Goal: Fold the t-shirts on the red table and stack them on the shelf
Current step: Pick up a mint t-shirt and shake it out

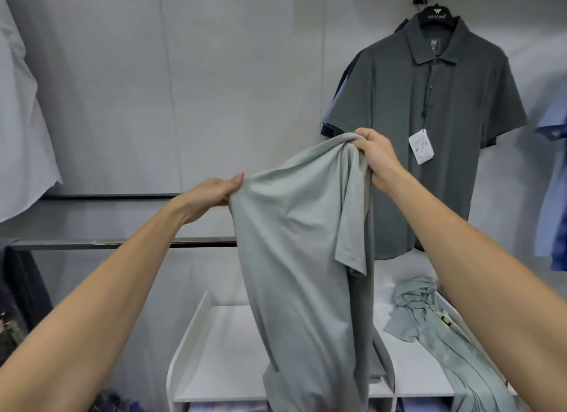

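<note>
Mid-frame, the left hand point(214, 193) and right hand point(376, 155) both pinch the grey t-shirt point(300, 242), dangling unfolded over the white shelf point(196, 328). Another crumpled t-shirt point(429, 316) waits lower right; nothing stacked yet.

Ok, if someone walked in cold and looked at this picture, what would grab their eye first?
First, the pale grey-green cotton t-shirt held up mid-frame, the left hand pinching one top edge and the right hand gripping the other, higher. Behind it on the right, a dark grey polo shirt hangs on the wall with a white price tag. Lower right, another crumpled grey-green shirt lies on the white shelf unit.
</note>
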